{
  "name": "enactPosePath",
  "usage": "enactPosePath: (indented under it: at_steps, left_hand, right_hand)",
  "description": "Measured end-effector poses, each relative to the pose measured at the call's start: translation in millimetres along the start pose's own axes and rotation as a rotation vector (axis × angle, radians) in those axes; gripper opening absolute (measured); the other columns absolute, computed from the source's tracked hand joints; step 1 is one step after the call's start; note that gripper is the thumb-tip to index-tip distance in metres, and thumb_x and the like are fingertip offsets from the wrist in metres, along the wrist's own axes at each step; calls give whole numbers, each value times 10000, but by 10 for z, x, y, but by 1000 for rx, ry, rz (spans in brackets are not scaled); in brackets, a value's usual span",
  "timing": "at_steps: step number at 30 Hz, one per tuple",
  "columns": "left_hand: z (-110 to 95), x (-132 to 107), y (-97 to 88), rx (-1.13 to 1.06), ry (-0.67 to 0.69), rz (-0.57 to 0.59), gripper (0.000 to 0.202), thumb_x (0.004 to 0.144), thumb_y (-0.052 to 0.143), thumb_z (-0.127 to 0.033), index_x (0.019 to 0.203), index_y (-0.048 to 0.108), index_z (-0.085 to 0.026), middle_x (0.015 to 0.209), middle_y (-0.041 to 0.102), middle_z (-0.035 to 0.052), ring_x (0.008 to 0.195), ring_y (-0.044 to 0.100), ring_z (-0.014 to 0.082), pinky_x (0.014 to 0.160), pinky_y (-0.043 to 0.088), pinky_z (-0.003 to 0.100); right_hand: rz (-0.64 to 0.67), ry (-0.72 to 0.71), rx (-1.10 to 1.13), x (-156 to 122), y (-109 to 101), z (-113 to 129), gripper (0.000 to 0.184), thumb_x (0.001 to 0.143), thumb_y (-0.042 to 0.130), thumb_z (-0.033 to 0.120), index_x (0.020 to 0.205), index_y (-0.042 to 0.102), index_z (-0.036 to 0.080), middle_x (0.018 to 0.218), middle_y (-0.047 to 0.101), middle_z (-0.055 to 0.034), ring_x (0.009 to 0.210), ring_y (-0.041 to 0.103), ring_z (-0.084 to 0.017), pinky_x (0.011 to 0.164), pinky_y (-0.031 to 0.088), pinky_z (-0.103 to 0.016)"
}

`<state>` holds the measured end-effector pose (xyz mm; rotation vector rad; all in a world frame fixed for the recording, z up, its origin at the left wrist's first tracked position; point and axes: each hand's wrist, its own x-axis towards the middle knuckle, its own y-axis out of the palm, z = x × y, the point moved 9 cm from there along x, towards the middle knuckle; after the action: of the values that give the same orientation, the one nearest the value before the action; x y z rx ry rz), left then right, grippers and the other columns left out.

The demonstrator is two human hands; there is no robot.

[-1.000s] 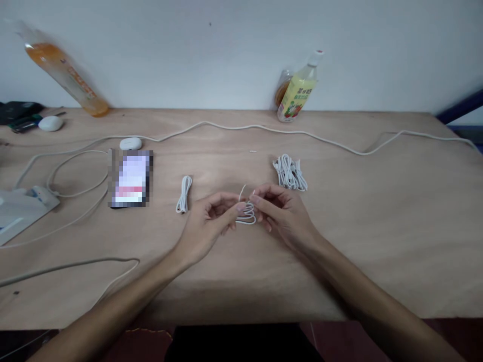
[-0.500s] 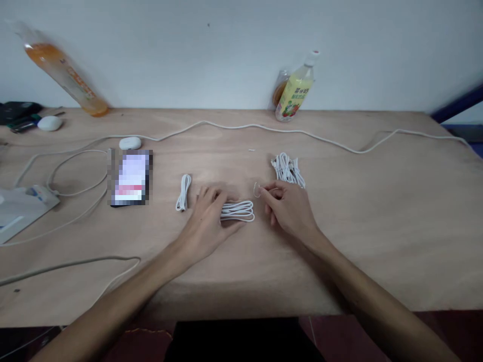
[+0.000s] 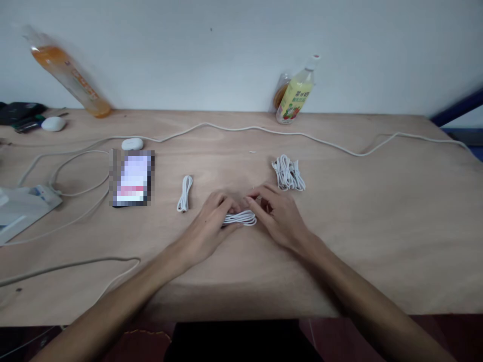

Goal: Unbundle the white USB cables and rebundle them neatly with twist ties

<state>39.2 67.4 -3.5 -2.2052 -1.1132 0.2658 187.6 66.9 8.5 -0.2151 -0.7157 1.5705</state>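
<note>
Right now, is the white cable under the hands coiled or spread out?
Coiled: the white cable lies in flat loops on the table, between left hand and right hand.

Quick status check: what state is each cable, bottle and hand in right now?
Coiled cable: flat on table, under both hands.
Left hand: pressing the coil.
Right hand: fingertips on the coil.
Small bundle: folded, untouched.
Cable pile: loose heap.
Yellow bottle: capped, standing.
Orange bottle: leaning on wall.

The right hand is closing in from beside the coiled white cable to meet the left hand over it; the cable is now lying flatter on the table.
</note>
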Motion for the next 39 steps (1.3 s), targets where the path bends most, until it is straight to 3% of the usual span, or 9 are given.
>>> enactPosePath:
  at_steps: [7,11,15,21,24,27,32,35,39]
  left_hand:
    - [-68,-10,29,-16,86,21,98,1049,628,-176,1123,616,-239,1243,699,92,1223,660,288,1069,544,468]
    - [-94,13,-46,-100,90,-37,82,1028,664,-171,1087,630,-218,1097,744,58,1026,710,246,933,575,394]
    - [-33,30,-100,-290,-6,-110,126,973,752,-211,1072,673,-212,1052,773,49,1001,731,233,936,571,381]
    - [207,35,-176,-722,-236,-330,454,727,953,-254,1106,707,-203,1018,788,27,971,758,220,878,605,344]
    - [227,39,-188,-828,-306,-379,441,739,948,-286,1119,748,-186,1091,814,53,1037,755,229,968,590,369]
    - [179,42,-179,-844,-312,-380,292,825,901,-345,1031,781,-178,942,797,31,900,731,200,908,577,342]
    - [132,58,-23,-818,-312,-229,277,921,814,-450,926,766,-177,684,628,-26,630,584,155,670,502,305]
    - [122,63,-14,-812,-286,-218,276,944,777,-457,936,762,-182,770,665,-3,692,603,166,695,508,308]
    - [83,68,-12,-792,-252,-190,264,959,747,-448,920,761,-187,836,713,25,820,640,202,794,524,333]
  right_hand:
    - [234,-72,-68,-78,253,15,364,1137,477,388,910,714,230,896,754,-71,825,652,-227,798,480,-356]
    - [269,-6,6,-93,280,31,438,1157,430,424,857,669,213,796,715,-40,727,627,-194,729,455,-324]
    - [320,135,253,-127,337,25,500,1156,409,469,774,612,219,680,614,3,623,561,-159,636,420,-296]
    - [260,328,598,-158,406,-97,522,1100,481,615,772,581,221,678,549,27,522,445,-112,470,344,-251]
    - [242,359,755,-152,465,-112,442,1063,554,628,916,628,217,769,631,16,519,479,-101,421,354,-226]
    - [222,357,826,-156,506,-84,380,1041,624,600,1100,636,225,853,691,1,586,575,-120,438,437,-213]
    - [206,335,792,-223,538,-11,342,1067,618,515,1265,608,237,913,728,-21,757,702,-173,537,547,-240]
    - [158,283,630,-234,468,14,259,1096,557,457,1218,632,241,938,722,-29,770,685,-178,566,549,-260]
    - [64,175,316,-184,299,60,243,1102,547,384,950,657,231,807,684,2,668,606,-156,619,482,-284]
